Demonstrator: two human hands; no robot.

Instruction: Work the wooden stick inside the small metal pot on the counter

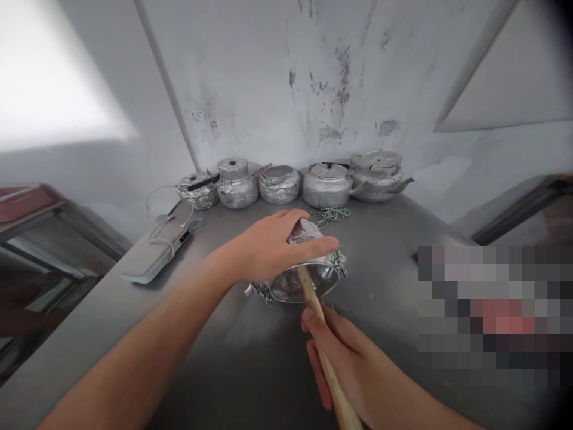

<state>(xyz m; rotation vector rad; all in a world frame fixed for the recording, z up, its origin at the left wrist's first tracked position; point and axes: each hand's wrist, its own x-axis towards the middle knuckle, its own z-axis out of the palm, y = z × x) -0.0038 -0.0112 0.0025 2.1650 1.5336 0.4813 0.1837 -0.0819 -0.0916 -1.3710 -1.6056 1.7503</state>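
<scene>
Head | pot (326, 278) | silvery, round-mouthed, tilted | surface perhaps dented, partly hidden

Table (394, 257) bears five pots (326, 190), cord (330, 215), cabled device (150, 260), perhaps the held pot (284, 288)

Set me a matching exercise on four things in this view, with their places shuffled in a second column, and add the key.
Things:
1. left hand
2. right hand
3. row of five pots
4. pale device with a cable

Places:
A. around the wooden stick
B. on the left side of the table
C. over the tilted metal vessel
D. along the wall

Pairs: 1-C, 2-A, 3-D, 4-B.
</scene>
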